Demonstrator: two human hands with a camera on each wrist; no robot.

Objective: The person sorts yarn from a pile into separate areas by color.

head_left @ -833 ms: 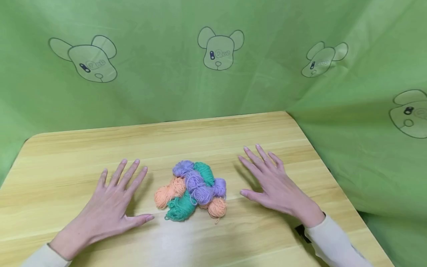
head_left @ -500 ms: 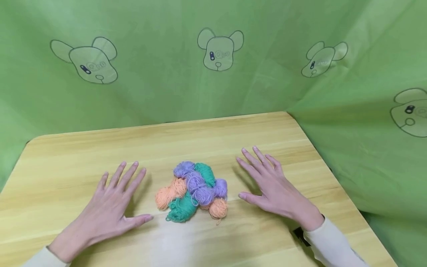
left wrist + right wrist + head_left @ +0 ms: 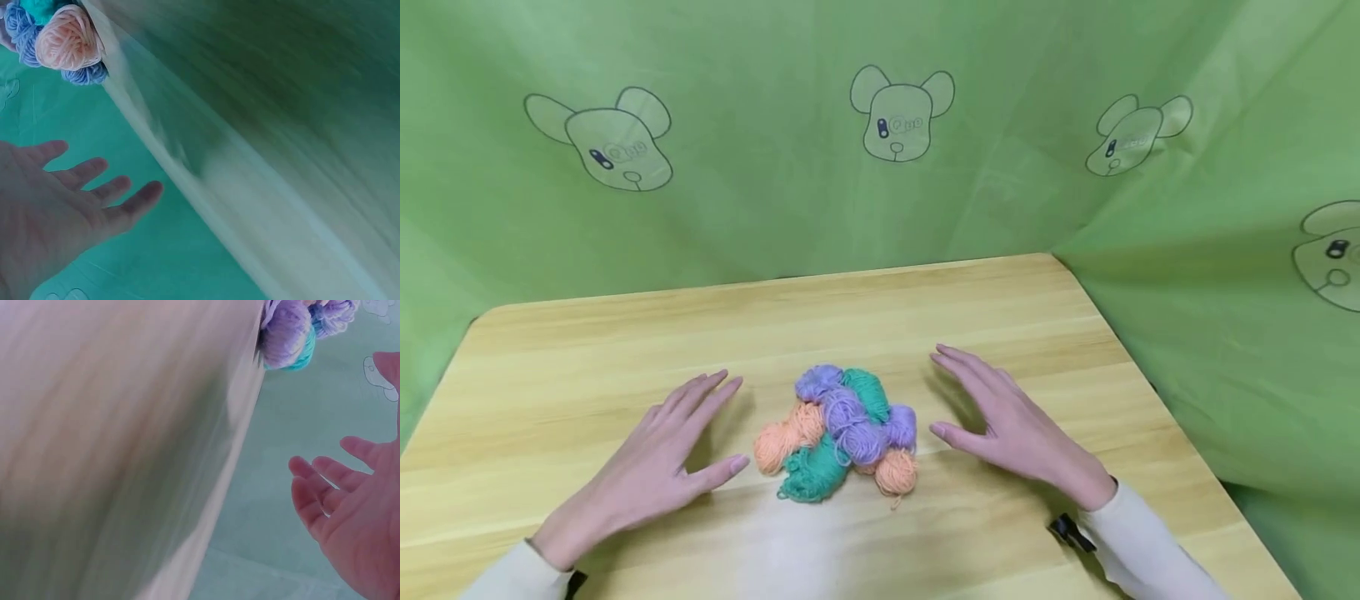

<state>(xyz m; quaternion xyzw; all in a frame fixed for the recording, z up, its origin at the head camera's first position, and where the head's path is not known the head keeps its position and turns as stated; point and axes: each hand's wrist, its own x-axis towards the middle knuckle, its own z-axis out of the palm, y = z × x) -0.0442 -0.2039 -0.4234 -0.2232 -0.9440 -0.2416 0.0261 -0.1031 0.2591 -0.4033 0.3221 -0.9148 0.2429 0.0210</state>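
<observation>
A heap of small yarn balls lies on the wooden table in the head view. Purple yarn [image 3: 854, 425] sits in the middle, with a green ball [image 3: 867, 394] behind it and another green ball [image 3: 815, 472] in front. Peach yarn [image 3: 788, 437] lies on the left side, and a peach ball [image 3: 897, 472] with a loose end is at the front right. My left hand [image 3: 658, 458] hovers left of the heap, fingers extended and thumb apart. To the right, my right hand [image 3: 1018, 429] is held likewise, palm turned inward. Neither touches the yarn.
The light wooden tabletop [image 3: 625, 342] spreads around the heap. Green cloth [image 3: 760, 183] printed with cartoon animal heads hangs behind the table and along its right side. A black strap [image 3: 1071, 532] shows by the right sleeve.
Both hands have rolled so their palms turn toward the yarn, with the fingers drawn closer together. The yarn stays in place; the head view has shifted slightly.
</observation>
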